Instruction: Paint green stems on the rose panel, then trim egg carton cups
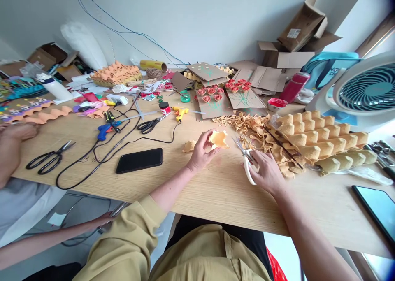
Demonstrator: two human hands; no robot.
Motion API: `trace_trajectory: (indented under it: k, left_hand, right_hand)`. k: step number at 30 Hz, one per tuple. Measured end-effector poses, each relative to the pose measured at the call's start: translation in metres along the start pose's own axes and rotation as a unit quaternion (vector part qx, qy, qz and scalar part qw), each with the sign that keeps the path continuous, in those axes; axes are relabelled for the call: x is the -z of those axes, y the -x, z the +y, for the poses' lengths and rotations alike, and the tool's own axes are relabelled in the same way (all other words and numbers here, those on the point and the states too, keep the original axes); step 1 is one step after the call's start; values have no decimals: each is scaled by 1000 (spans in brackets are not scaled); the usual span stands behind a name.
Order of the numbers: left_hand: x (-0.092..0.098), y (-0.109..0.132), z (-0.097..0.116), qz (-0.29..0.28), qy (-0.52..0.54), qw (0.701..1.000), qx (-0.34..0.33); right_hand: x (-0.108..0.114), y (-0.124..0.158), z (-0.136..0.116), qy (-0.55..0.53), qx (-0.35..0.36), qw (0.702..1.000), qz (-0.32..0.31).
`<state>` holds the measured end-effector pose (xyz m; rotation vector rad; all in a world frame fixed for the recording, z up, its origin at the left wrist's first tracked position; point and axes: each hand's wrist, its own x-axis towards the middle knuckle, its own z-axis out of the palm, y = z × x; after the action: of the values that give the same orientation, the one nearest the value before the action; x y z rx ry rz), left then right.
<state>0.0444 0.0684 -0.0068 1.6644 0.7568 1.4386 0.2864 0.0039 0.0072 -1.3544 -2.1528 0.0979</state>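
My left hand (202, 151) is closed on an orange egg carton cup (219, 139) with a jagged, cut rim, held a little above the table. In my right hand (268, 172) is a pair of white-handled scissors (249, 172), its blades parted and pointing toward the cup without touching it. Another cut cup (189, 145) lies on the table, partly behind my left hand. A heap of carton scraps (257, 133) spreads beyond the scissors. To the right of the heap sits a stack of orange egg cartons (317, 135).
A black phone (139, 160), black scissors (149, 125), a yellow glue gun (179, 113) and a blue glue gun (106, 131) with trailing cords lie left. Red carton flowers on cardboard (212, 108) stand behind. A fan (370, 89) is at right. A co-worker's arm (10, 149) rests at left.
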Motion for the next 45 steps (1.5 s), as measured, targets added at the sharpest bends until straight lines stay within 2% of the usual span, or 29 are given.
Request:
trace_trajectory:
  k: [10,17,23,27,36,45]
  left_hand:
    - [-4,2,7,-30,40,999,19]
    - [-6,7,12,-71,6,997,-14]
    - [-9,12,21,-79,-37,996,-31]
    - [-12,15,23,-72,-38,997,-13]
    - [-17,18,23,-41,29,998,44]
    - [-16,17,29,-31,43,996,68]
  right_hand:
    - [3,-3,-8,-24,3,997,-67]
    - [4,-1,-8,-38,-20,994,-104]
    - [3,0,-7,-35,-25,990,-133]
    - [4,0,-9,-34,-16,989,-141]
    - [1,-1,-15,-40,-13,991,-130]
    - [-2,-2,-12,-62,6,992,-111]
